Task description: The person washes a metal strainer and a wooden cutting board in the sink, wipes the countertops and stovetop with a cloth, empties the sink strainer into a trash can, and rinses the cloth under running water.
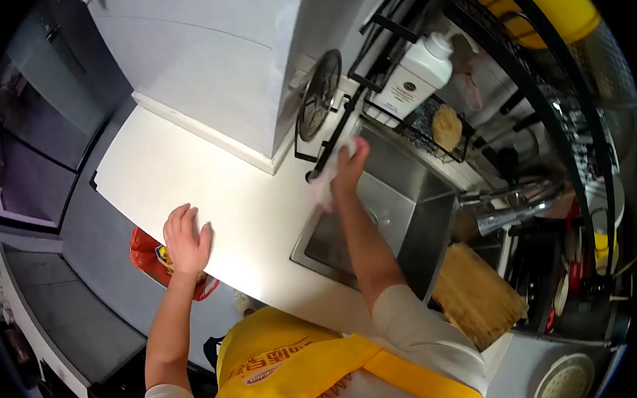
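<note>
My left hand [185, 240] lies flat at the edge of the white countertop [251, 236], fingers stretched out, holding nothing. My right hand [351, 168] is closed on a pale, pinkish-white cloth [322, 189], smeared a little by motion. It presses the cloth near the counter's back, between the foot of the black rack [342, 130] and the rim of the steel sink [388, 198]. Part of the cloth is hidden by the hand. My right forearm passes over the sink's near left corner.
A white bottle [415, 80] and a sponge [446, 127] sit in the rack's baskets. The faucet [512, 205] reaches over the sink from the right. A wooden cutting board [477, 295] lies beside the sink. Below the counter's left edge is a red bag [147, 255].
</note>
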{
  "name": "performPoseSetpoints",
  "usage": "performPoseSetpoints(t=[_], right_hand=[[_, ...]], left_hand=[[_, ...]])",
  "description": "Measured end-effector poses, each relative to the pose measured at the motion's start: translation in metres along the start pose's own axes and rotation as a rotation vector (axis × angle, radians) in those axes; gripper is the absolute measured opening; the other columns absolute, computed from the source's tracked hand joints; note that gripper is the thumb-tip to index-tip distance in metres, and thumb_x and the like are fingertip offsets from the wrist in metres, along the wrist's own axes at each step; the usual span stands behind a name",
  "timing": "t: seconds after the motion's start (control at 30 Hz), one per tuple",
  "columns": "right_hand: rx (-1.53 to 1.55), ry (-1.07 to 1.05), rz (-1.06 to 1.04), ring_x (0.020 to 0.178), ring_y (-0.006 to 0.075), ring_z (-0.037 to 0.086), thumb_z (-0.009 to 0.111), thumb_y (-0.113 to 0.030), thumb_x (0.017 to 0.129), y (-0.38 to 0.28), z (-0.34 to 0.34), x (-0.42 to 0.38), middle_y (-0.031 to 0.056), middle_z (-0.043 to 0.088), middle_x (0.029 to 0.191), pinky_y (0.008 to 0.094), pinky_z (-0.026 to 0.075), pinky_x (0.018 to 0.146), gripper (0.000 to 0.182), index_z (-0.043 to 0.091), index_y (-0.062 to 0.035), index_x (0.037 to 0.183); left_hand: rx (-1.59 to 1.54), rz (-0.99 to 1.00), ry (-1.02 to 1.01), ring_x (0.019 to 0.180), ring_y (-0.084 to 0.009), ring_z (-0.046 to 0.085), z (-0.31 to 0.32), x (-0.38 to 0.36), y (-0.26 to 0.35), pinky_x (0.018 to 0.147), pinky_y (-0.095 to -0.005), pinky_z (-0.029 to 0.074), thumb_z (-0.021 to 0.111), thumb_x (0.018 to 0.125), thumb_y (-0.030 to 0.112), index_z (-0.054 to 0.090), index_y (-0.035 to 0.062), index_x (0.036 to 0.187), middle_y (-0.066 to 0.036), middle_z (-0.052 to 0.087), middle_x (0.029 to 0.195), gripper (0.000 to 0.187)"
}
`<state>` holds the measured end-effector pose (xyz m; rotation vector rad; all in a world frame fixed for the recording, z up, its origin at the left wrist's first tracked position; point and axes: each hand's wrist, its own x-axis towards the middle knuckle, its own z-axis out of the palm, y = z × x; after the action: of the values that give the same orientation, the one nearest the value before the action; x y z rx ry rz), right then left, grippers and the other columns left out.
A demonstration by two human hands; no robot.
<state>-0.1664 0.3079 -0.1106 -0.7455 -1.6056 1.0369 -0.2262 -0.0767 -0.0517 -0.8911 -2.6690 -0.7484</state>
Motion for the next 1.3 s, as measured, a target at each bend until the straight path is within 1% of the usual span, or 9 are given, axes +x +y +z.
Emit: performPoseSetpoints(t=[0.03, 0.13, 0.3, 0.5, 0.63, 0.83, 0.9, 1.17, 1.3], right_hand=[[0.319, 0.046, 0.052, 0.104, 0.0251, 0.054, 0.058, -0.021, 0.093, 0.006, 0.016, 0.025, 0.0159, 0.058, 0.114, 0.0349, 0.041, 0.093, 0.042, 0.045, 0.0015, 0.127], [0.003, -0.025, 0.172, 0.11, 0.0317, 0.053, 0.059, -0.02, 0.092, 0.077, 0.033, 0.07, 0.0167, 0.055, 0.121, 0.0362, 0.04, 0.096, 0.044, 0.045, 0.004, 0.126], [-0.885, -0.566, -0.583, 0.132, 0.0373, 0.038, 0.062, -0.016, 0.083, -0.018, -0.01, 0.013, 0.0178, 0.042, 0.142, 0.0478, 0.031, 0.108, 0.06, 0.043, -0.005, 0.139], [-0.499, -0.988, -0.48, 0.139, 0.0347, 0.029, 0.064, -0.016, 0.076, -0.001, -0.025, 0.063, 0.0148, 0.036, 0.148, 0.0572, 0.019, 0.112, 0.074, 0.038, -0.0108, 0.145], [-0.695, -0.499, -0.573, 0.133, 0.0438, 0.034, 0.055, -0.018, 0.087, 0.002, -0.006, 0.03, 0.0206, 0.04, 0.144, 0.0532, 0.024, 0.112, 0.061, 0.038, -0.0087, 0.145], [-0.358, -0.683, -0.784, 0.114, 0.0438, 0.05, 0.056, -0.024, 0.086, 0.0, 0.03, 0.096, 0.0256, 0.055, 0.119, 0.0487, 0.04, 0.095, 0.045, 0.055, 0.0015, 0.123], [-0.84, -0.975, -0.701, 0.107, 0.0445, 0.053, 0.057, -0.022, 0.085, -0.02, 0.052, 0.119, 0.0271, 0.059, 0.106, 0.0468, 0.042, 0.091, 0.038, 0.056, 0.0031, 0.114], [-0.763, -0.825, -0.405, 0.119, 0.0407, 0.046, 0.059, -0.027, 0.084, 0.021, 0.075, 0.105, 0.0216, 0.053, 0.122, 0.0506, 0.034, 0.1, 0.051, 0.05, 0.0007, 0.126], [-0.809, -0.772, -0.304, 0.125, 0.0388, 0.043, 0.06, -0.03, 0.083, 0.016, 0.077, 0.1, 0.0189, 0.05, 0.13, 0.0525, 0.03, 0.105, 0.058, 0.047, -0.0005, 0.132]], left_hand=[[-0.01, -0.001, -0.007, 0.119, -0.0355, 0.046, 0.0, 0.0, 0.0, 0.102, -0.0454, 0.034, 0.062, 0.081, 0.019, 0.055, 0.0026, 0.117, -0.016, 0.052, 0.128, 0.04], [-0.017, 0.009, -0.008, 0.119, -0.0362, 0.046, -0.001, 0.0, -0.001, 0.102, -0.0459, 0.034, 0.063, 0.08, 0.019, 0.055, 0.003, 0.116, -0.017, 0.052, 0.127, 0.04], [-0.157, 0.302, -0.031, 0.115, -0.0367, 0.05, -0.001, 0.012, 0.018, 0.097, -0.0461, 0.041, 0.066, 0.08, 0.012, 0.054, 0.0036, 0.119, -0.017, 0.053, 0.126, 0.042], [-0.812, 0.099, -0.078, 0.129, -0.0399, 0.044, 0.071, 0.099, 0.153, 0.106, -0.0404, 0.037, 0.069, 0.085, 0.018, 0.035, -0.0016, 0.14, -0.028, 0.042, 0.138, 0.068], [-0.922, -0.227, -0.09, 0.108, -0.034, 0.06, 0.118, 0.157, 0.195, 0.094, -0.0367, 0.046, 0.067, 0.085, 0.019, 0.032, -0.0041, 0.141, -0.027, 0.06, 0.115, 0.07], [-1.018, -0.301, 0.206, 0.086, -0.0294, 0.068, 0.11, 0.181, 0.231, 0.078, -0.0328, 0.051, 0.058, 0.088, 0.007, 0.067, 0.0034, 0.111, -0.021, 0.068, 0.098, 0.025], [-0.947, -0.256, 0.354, 0.088, -0.0207, 0.066, 0.102, 0.183, 0.227, 0.078, -0.0288, 0.049, 0.058, 0.09, 0.002, 0.063, 0.0023, 0.116, -0.016, 0.069, 0.097, 0.027], [-1.018, -0.071, 0.282, 0.105, -0.028, 0.065, 0.07, 0.172, 0.224, 0.089, -0.0324, 0.05, 0.053, 0.086, -0.006, 0.064, 0.0009, 0.115, -0.016, 0.068, 0.112, 0.031], [-0.996, -0.128, 0.253, 0.086, -0.0099, 0.058, 0.069, 0.161, 0.218, 0.078, -0.0237, 0.047, 0.057, 0.096, 0.007, 0.062, 0.0008, 0.119, -0.005, 0.067, 0.096, 0.025]])
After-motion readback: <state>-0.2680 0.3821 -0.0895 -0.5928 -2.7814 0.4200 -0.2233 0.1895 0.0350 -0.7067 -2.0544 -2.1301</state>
